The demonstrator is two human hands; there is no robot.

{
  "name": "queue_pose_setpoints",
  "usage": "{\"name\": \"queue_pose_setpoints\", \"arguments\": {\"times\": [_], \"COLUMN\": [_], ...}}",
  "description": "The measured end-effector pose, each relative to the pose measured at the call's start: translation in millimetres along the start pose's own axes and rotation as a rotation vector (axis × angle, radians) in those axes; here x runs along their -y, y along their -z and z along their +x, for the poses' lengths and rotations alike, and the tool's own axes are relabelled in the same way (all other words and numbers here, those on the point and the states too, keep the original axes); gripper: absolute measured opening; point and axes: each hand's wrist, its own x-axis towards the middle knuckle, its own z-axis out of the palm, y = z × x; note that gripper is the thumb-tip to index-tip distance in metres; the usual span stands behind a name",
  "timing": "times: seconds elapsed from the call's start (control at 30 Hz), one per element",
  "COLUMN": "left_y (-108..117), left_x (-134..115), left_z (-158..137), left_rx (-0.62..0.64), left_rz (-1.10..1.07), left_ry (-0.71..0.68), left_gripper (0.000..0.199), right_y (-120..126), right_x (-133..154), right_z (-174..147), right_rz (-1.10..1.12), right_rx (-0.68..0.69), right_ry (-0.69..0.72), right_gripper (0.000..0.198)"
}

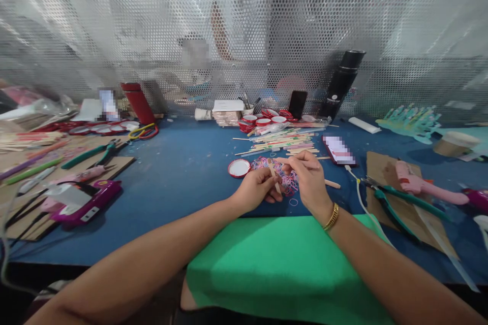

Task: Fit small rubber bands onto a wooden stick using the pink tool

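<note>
My left hand [263,186] is closed around a flat wooden craft stick [274,175], which stands up at a tilt between thumb and fingers. Close on its right, my right hand [307,175] pinches a thin, pale stick [282,161] whose tip points toward the craft stick; most of it hides behind my fingers. Under both hands lies a pile of small coloured rubber bands [290,185]. One loose band [293,202] rests nearer to me. A round red-rimmed lid [239,168] sits just left of the pile. A wooden rod [332,183] shows beyond my right wrist.
Several thin sticks [280,141] lie behind the pile, before stacked red-rimmed lids [263,122]. At right are a phone [338,150] on a cable, pliers [396,208] and a pink glue gun [419,183]. A purple device [91,203] is left. Green cloth [282,259] covers my lap.
</note>
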Motion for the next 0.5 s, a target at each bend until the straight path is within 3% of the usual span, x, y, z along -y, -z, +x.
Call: {"name": "queue_pose_setpoints", "arguments": {"times": [0.5], "left_y": [0.5], "left_x": [2.5], "left_z": [0.8], "left_rx": [0.014], "left_rz": [-0.006], "left_ry": [-0.007], "left_gripper": [0.040], "right_y": [0.2], "right_x": [-3.6], "right_z": [1.5], "right_rz": [0.029], "right_rx": [-0.002], "right_ry": [-0.021], "right_gripper": [0.018]}}
